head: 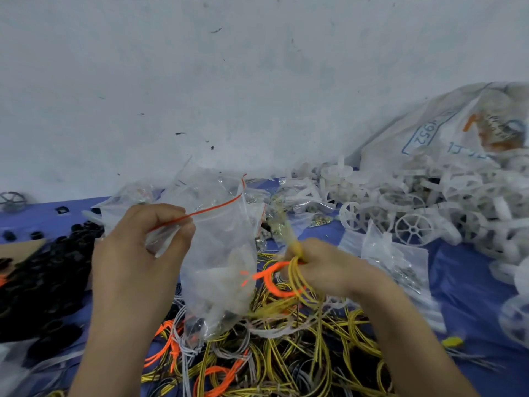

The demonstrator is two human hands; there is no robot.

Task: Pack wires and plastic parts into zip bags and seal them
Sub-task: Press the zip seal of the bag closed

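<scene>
Head view, step: loading stage, I judge. The zip bag [220,253] is up and unsealed, wires not in it yet.
Zip bag: clear, with a red zip strip [213,207] along the mouth. It hangs upright over the wire pile [286,356], btm touching it. Dark and whitish bits sit in the btm; can't tell what exactly.
L hand [137,253]: raised left of centre, back of hand to cam. Thumb + forefinger pinch the bag's mouth edge at the strip's left end, other fingers curled.
R hand [326,270]: just right of the bag, lower than L. Fingers are clenched round a small wire bundle [286,279] of coiled yellow loops w/ an orange one. Blurred, so finger detail is poor.
Bundle vs bag: beside the bag's lower right side, outside it, well below the mouth.
Next move (my guess): raise R to mouth level while L spreads the mouth. Feed the coil in loop-first so it doesn't spring out, then press the strip end to end.
Risk: mouth looks nearly flat from here, so loops may snag the strip.
Stock: white plastic wheels [413,229] heaped at right by a printed sack [446,130]. Black parts [48,282] are piled at left, small filled bags [400,267] near R. All on the blue table cover [472,287].
</scene>
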